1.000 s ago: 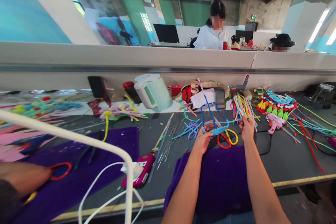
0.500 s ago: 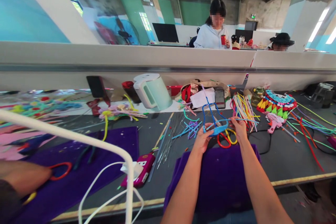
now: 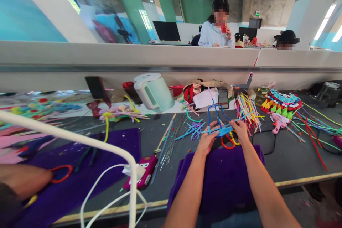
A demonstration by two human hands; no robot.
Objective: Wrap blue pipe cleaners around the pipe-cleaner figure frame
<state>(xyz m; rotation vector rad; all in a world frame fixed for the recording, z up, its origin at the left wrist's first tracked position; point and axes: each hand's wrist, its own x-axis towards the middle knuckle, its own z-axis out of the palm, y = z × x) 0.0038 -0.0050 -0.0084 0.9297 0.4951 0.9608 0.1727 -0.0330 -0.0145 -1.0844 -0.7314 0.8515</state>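
Note:
A blue pipe-cleaner frame (image 3: 223, 130), with dark blue stems rising from a lighter blue band, is held between my two hands above the purple cloth (image 3: 224, 178). My left hand (image 3: 208, 139) pinches the band's left side. At the right, my right hand (image 3: 239, 130) has its fingers closed on a light blue pipe cleaner that runs into the band. Scissors (image 3: 227, 144) with red and yellow handles lie just beneath the work, partly hidden by it. Blue and purple pipe-cleaner pieces (image 3: 196, 130) rest left of my left hand.
Coloured pipe cleaners (image 3: 247, 108) lie behind my right hand, with a pink glue gun (image 3: 279, 123) farther right. A pale green kettle (image 3: 157, 92) and a phone (image 3: 223, 99) stand at the back. A white tube (image 3: 107, 139) crosses the left foreground; another person's arm (image 3: 24, 181) is beyond.
My right hand has shifted slightly left, closer to my left hand, and the blue band looks flatter. Across the partition, a person has raised a red can toward the face.

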